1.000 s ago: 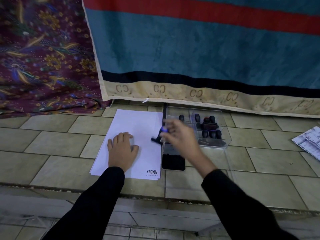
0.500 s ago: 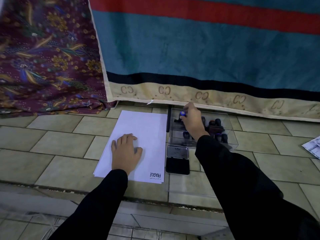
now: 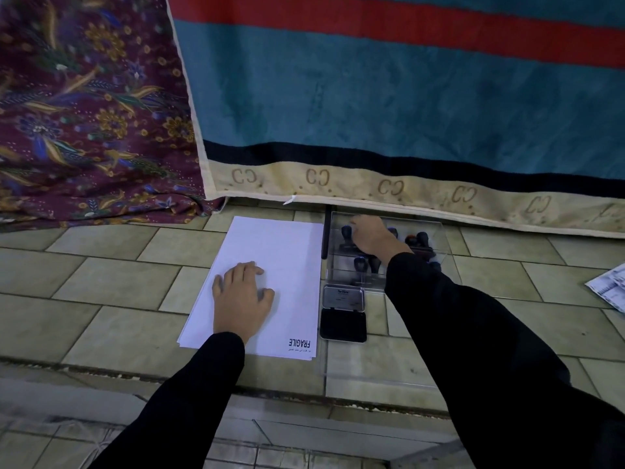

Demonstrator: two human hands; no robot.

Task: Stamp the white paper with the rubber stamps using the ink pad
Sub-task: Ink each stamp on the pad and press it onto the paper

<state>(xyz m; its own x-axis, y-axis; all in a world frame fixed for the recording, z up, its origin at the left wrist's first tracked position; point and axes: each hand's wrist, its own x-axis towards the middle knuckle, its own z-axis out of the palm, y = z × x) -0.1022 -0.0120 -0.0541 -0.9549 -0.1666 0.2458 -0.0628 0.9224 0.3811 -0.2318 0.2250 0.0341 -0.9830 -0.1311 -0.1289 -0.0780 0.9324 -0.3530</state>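
A stack of white paper (image 3: 284,252) lies on the tiled ledge, with a "FRAGILE" print (image 3: 299,342) at its near right corner. My left hand (image 3: 241,292) rests flat on the sheet, fingers spread. To the right of the paper is the ink pad (image 3: 343,321), its lid folded back. Behind it stands a clear plastic box (image 3: 439,238) holding several dark rubber stamps (image 3: 360,265). My right hand (image 3: 372,235) reaches into the box, its fingers closed around one upright rubber stamp (image 3: 346,232) at the far left corner.
A teal and red striped towel (image 3: 406,96) hangs just behind the box, with a floral cloth (image 3: 84,113) to its left. A thin black rod (image 3: 325,231) lies between paper and box. A clear lid (image 3: 372,370) lies near the ledge's front edge. Printed sheets (image 3: 612,286) lie at far right.
My right hand carried a blue-topped stamp from above the ink pad back into the clear box and lowered it there. My left hand stayed on the paper.
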